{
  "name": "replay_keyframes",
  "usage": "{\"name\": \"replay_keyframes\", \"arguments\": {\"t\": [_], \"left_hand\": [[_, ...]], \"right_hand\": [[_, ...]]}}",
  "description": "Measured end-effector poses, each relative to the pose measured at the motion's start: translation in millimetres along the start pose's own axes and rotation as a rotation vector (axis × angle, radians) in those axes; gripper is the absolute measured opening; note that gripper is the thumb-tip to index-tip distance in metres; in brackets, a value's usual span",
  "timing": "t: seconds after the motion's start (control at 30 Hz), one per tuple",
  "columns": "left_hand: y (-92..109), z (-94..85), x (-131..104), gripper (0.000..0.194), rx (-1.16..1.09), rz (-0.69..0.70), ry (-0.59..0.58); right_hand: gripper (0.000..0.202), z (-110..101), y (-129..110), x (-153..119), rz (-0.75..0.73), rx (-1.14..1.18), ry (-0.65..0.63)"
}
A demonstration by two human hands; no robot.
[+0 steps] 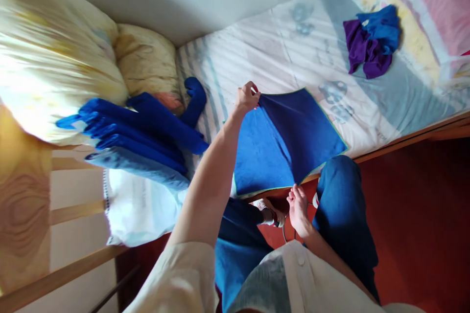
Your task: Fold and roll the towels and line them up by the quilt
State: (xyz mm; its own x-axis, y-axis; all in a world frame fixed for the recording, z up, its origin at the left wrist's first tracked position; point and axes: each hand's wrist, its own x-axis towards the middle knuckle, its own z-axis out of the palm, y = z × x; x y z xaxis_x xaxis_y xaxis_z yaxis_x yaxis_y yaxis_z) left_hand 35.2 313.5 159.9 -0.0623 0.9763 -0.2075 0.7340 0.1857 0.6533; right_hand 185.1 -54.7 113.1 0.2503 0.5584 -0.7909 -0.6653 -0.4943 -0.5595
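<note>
A blue cloth (257, 156) with a thin light green edge lies over the near side of the bed (257, 49), its middle raised in a fold. My left hand (248, 96) pinches its far edge. At the near edge, the fingertips of my right hand (298, 205) are closed on the cloth where the fold ends. The cloth's right half looks darker than its left half.
Folded blue cloths (135, 127) are stacked at the left, beside yellowish pillows (147, 58). A crumpled purple cloth (363, 51) and a blue one (384, 27) lie at the upper right. Wooden rails (77, 210) stand at the left; the bed's wooden edge (404, 139) runs along the front.
</note>
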Motion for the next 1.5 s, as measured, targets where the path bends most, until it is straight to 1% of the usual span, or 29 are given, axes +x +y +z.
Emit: {"name": "replay_keyframes", "arguments": {"t": [0.1,0.2,0.3,0.4,0.47,0.57,0.63,0.7,0.77,0.83,0.93,1.03,1.13,1.23,1.33,1.5], "left_hand": [[25.0,-41.1,-28.2,0.021,0.002,-0.021,0.082],[45.0,-86.1,-62.4,0.012,-0.034,-0.053,0.182],[57.9,-127.1,-99.6,0.007,-0.183,-0.093,0.276],[66.0,-160.5,-140.1,0.011,-0.379,-0.085,0.356],[69.5,-179.1,-169.8,0.019,-0.494,-0.03,0.371],[71.4,-203.2,-216.3,0.034,-0.607,0.1,0.31],[70.7,-216.8,-245.5,0.042,-0.627,0.183,0.278],[69.2,-228.1,-270.8,0.042,-0.605,0.235,0.291],[68.0,-237.4,-291.5,0.032,-0.557,0.25,0.349],[68.0,-245.4,-308.7,0.022,-0.497,0.235,0.43],[71.3,-255.8,-331.1,0.015,-0.434,0.197,0.548],[78.2,-264.1,-351.9,0.013,-0.443,0.173,0.58],[84.6,-268.5,-369.0,0.013,-0.476,0.165,0.567],[86.5,-269.5,-380.1,0.014,-0.534,0.19,0.563],[83.9,-270.2,-385.5,0.018,-0.569,0.204,0.565],[76.1,-273.6,-386.7,0.027,-0.547,0.216,0.571]], "right_hand": [[0.05,-11.4,-16.6,-8.8,-0.155,-0.106,-0.022],[0.053,-27.2,-45.9,-14.9,-0.347,-0.18,-0.041],[0.054,-42.5,-88.1,-18.2,-0.53,-0.212,-0.057],[0.055,-50.4,-136.7,-22.1,-0.691,-0.226,-0.098],[0.055,-50.3,-169.0,-27.0,-0.787,-0.237,-0.135],[0.055,-43.6,-214.9,-38.4,-0.919,-0.217,-0.177],[0.056,-36.8,-243.2,-48.8,-1.005,-0.176,-0.208],[0.056,-29.8,-268.9,-60.9,-1.093,-0.151,-0.255],[0.055,-23.3,-291.4,-74.0,-1.172,-0.175,-0.311],[0.052,-17.5,-310.5,-86.5,-1.234,-0.234,-0.354],[0.047,-9.9,-333.4,-101.3,-1.294,-0.292,-0.389],[0.046,-4.0,-350.6,-111.0,-1.329,-0.304,-0.416],[0.047,-0.6,-362.6,-118.1,-1.334,-0.328,-0.442],[0.047,0.0,-369.6,-124.2,-1.331,-0.352,-0.469],[0.046,-1.7,-373.0,-128.7,-1.315,-0.373,-0.49],[0.044,-7.8,-375.7,-131.3,-1.261,-0.434,-0.519]]}}
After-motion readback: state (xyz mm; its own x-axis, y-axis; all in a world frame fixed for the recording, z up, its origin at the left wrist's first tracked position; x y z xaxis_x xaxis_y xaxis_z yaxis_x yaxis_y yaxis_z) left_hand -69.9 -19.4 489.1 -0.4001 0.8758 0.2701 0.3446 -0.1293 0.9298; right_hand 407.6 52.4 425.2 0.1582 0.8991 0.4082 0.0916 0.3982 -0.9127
